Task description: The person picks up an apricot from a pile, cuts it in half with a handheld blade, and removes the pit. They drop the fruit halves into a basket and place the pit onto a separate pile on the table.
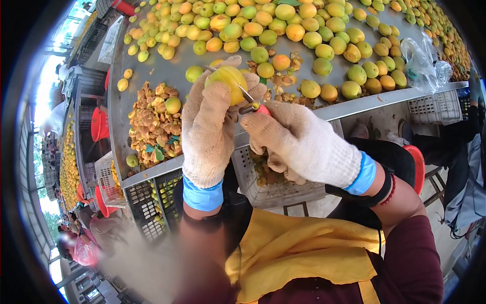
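Note:
My left hand point(210, 121), in a beige knit glove over a blue cuff, holds a yellow-green fruit point(228, 83) above the front edge of the metal table point(354, 104). My right hand point(304, 139), gloved the same way, grips a small knife point(254, 106) with a red handle. The blade touches the right side of the fruit. A heap of brown and orange fruit pieces point(154, 121) lies left of my left hand. Below both hands sits a white crate point(283, 195) with pieces in it.
Many green and orange fruits point(243, 28) cover the back of the table. A clear plastic bag point(425, 66) lies at the right. Black crates point(147, 210) stand under the table's left side, near red basins point(99, 124). People point(83, 243) are at the far left.

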